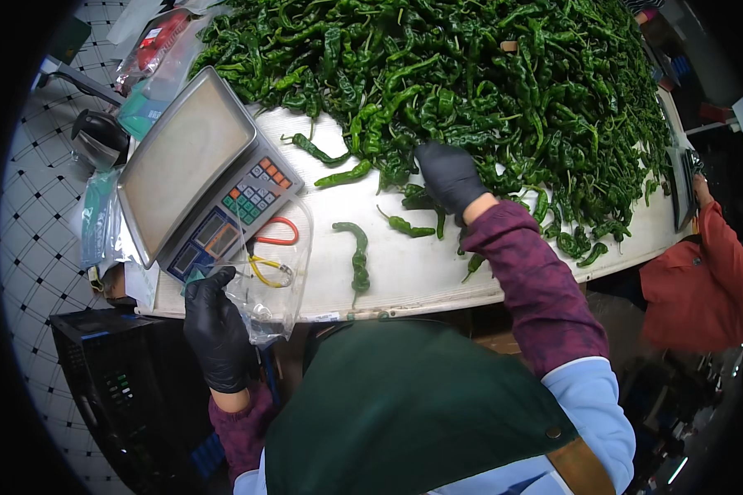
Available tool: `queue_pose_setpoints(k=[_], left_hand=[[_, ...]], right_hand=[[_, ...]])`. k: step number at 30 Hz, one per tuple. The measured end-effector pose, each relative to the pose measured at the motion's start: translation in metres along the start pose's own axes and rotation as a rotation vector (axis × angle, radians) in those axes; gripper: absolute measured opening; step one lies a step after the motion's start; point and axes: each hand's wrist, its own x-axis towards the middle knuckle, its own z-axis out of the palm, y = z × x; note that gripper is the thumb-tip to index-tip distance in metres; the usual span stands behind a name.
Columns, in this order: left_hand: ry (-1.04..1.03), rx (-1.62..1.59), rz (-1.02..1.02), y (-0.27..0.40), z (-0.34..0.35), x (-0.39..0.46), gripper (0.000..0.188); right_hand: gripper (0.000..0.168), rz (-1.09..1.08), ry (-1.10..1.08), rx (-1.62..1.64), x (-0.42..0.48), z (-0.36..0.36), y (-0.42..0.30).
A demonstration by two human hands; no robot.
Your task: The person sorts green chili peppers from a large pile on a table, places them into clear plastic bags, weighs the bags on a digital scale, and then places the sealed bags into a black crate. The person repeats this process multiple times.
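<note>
My left hand (213,328), in a black glove, pinches a clear plastic bag (266,322) with a bit of green print by its rim. The bag hangs open over the table's front edge. My gloved right hand (451,176) reaches into the near side of a large heap of wrinkled green peppers (501,93). Its fingers are hidden, so whether it grips a pepper does not show. A single curled pepper (359,260) lies apart on the white tabletop (415,272), between my hands. Several other loose peppers lie along the edge of the heap.
A digital scale (189,154) with a bare metal pan stands at the left. Red and yellow handles (269,272) show behind the bag. Packs of plastic bags (102,216) and an electric kettle (102,139) are farther left. Below stands a black crate (124,377). Another person's red sleeve (718,241) is at right.
</note>
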Motion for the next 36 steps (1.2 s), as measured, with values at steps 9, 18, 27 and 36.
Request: queue_pose_setpoints(k=[9,18,27,36], left_hand=[[0.046,0.010,-0.047,-0.019,-0.012,0.001,0.034],[-0.051,-0.044,0.015,0.001,0.021,0.005,0.033],[0.014,-0.024,0.027,0.001,0.024,-0.014,0.035],[0.027,0.039,0.013,0.013,0.022,-0.012,0.040]], right_hand=[[0.022,0.364,-0.805,-0.041,-0.191,-0.147,0.050],[0.044,0.133,0.074,-0.079,-0.065,-0.017,-0.027],[0.024,0.272,0.107,0.402,-0.038,-0.068,-0.008],[0.046,0.095,-0.398,-0.190,0.012,-0.054,0.081]])
